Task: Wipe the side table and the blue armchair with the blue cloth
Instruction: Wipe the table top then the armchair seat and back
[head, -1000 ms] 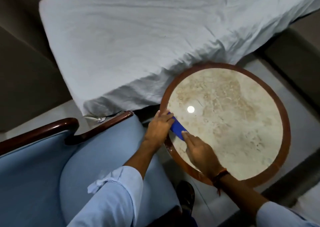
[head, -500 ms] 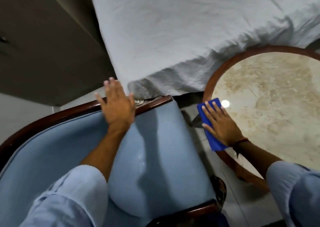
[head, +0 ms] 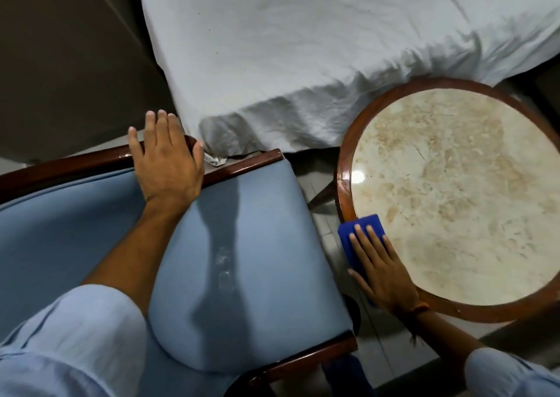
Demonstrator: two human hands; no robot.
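Note:
The round side table (head: 344,184) has a beige marble top and a dark wooden rim, at the right. A folded blue cloth (head: 360,228) lies on its left rim. My right hand (head: 378,266) presses flat on the cloth, fingers spread. The blue armchair (head: 248,245) with dark wooden trim fills the lower left. My left hand (head: 166,166) rests flat on the wooden top of its arm, fingers apart, holding nothing.
A bed (head: 303,47) with a rumpled white sheet runs across the top, close to both chair and table. A table leg (head: 321,195) shows in the narrow strip of tiled floor (head: 325,229) between chair and table. A dark wall panel (head: 66,63) stands at the upper left.
My left hand left the cloth and moved to the armchair's arm. My right hand slid the cloth down along the table's left rim. The view shifted left.

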